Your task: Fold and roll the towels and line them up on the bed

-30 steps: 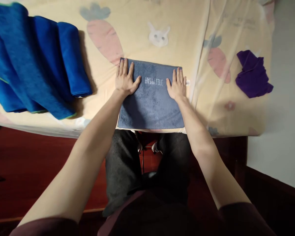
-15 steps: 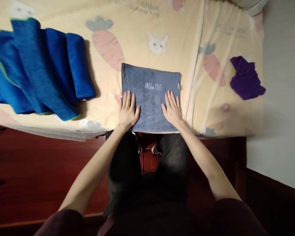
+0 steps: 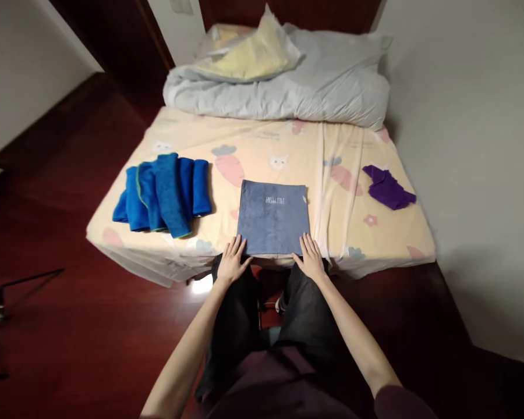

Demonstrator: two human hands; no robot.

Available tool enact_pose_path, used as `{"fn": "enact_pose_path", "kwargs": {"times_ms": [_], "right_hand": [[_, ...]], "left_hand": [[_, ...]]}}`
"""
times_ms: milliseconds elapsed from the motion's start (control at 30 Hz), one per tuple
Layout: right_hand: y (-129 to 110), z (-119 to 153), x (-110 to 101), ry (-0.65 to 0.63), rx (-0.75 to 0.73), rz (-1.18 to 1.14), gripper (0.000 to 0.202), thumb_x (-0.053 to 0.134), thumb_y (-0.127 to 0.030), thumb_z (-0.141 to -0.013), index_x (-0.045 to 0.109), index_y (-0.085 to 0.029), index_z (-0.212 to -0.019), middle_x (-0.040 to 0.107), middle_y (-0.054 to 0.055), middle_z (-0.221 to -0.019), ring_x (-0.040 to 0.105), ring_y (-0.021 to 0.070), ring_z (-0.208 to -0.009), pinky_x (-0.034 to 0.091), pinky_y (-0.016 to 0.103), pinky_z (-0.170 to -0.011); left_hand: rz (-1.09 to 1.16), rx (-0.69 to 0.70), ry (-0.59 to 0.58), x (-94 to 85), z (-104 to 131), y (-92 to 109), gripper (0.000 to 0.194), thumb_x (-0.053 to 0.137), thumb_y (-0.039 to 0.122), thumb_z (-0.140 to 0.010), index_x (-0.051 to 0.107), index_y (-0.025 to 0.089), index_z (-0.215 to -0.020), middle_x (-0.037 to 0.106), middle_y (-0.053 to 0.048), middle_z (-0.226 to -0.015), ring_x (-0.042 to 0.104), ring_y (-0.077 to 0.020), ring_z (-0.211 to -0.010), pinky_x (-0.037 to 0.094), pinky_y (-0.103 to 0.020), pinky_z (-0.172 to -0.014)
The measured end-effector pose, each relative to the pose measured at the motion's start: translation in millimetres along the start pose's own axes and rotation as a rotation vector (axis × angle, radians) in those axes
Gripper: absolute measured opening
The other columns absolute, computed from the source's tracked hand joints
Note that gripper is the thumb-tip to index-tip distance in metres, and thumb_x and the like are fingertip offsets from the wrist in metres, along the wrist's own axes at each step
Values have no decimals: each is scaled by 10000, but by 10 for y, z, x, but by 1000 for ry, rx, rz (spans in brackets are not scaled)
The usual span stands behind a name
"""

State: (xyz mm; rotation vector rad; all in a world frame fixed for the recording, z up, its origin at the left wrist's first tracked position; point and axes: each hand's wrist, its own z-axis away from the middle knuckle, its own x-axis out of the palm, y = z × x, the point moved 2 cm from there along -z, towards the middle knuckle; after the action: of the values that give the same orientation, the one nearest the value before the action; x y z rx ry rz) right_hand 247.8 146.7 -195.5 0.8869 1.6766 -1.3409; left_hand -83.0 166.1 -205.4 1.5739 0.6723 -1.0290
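Note:
A grey-blue towel (image 3: 273,224) with white lettering that reads "HAPPY LIFE" upside down lies flat at the bed's near edge. My left hand (image 3: 233,262) rests open at its near left corner, fingers stretched forward. At the near right corner is my right hand (image 3: 310,259), also open, its fingertips on or just beside the cloth. Neither hand holds anything. To the left, several rolled or folded blue towels (image 3: 201,189) lie side by side, one with green edging slanting across the others. A crumpled purple cloth (image 3: 388,189) lies off to the right.
The bed (image 3: 266,142) has a pale yellow sheet with carrots and rabbits. Across its far end lie a rolled grey quilt (image 3: 323,81) and a yellow pillow (image 3: 253,55). A white wall (image 3: 471,163) stands at the right. On the floor at left is a black metal frame (image 3: 0,299).
My view has lifted and widened, taking in the quilt and walls. Both hands have drawn back towards me from the towel's middle to its near corners.

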Motion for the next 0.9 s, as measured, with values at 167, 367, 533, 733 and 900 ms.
{"fn": "enact_pose_path", "kwargs": {"times_ms": [167, 367, 533, 733, 900], "right_hand": [[105, 166, -72, 137, -7, -159, 499, 552, -251, -953, 657, -195, -1438, 593, 143, -1535, 525, 292, -1480, 442, 534, -1243], [163, 219, -82, 303, 130, -277, 418, 483, -155, -920, 768, -199, -1222, 732, 127, -1345, 670, 256, -1315, 527, 477, -1175], [126, 124, -80, 301, 206, -298, 437, 503, -118, -863, 767, -173, -1207, 748, 143, -1294, 687, 265, -1252, 542, 445, -1145], [113, 25, -100, 256, 271, -231, 458, 509, -121, -846, 763, -193, -1220, 755, 139, -1235, 664, 284, -1230, 543, 433, -1127], [154, -34, -8, 257, 142, -256, 595, 440, -17, -799, 743, -157, -1292, 720, 125, -1353, 626, 233, -1321, 485, 395, -1202]], "left_hand": [[49, -3, 105, 8, 46, 7, 588, 542, 213, -898, 558, 235, -1486, 474, -126, -1632, 341, -338, -1581, 297, -597, -1309], [145, -14, 105, -10, -50, -17, 536, 457, 74, -837, 668, 190, -1317, 616, -117, -1498, 495, -265, -1486, 378, -488, -1287], [174, -59, 114, -63, -90, -24, 556, 433, 16, -811, 683, 180, -1281, 643, -119, -1452, 549, -254, -1420, 396, -457, -1267], [208, -90, 115, -69, -172, -82, 536, 417, 13, -814, 700, 196, -1230, 669, -108, -1383, 561, -254, -1379, 426, -420, -1228], [241, -36, 119, -29, -254, -169, 559, 412, -21, -738, 717, 176, -1163, 678, -105, -1373, 557, -238, -1389, 421, -418, -1226]]}}
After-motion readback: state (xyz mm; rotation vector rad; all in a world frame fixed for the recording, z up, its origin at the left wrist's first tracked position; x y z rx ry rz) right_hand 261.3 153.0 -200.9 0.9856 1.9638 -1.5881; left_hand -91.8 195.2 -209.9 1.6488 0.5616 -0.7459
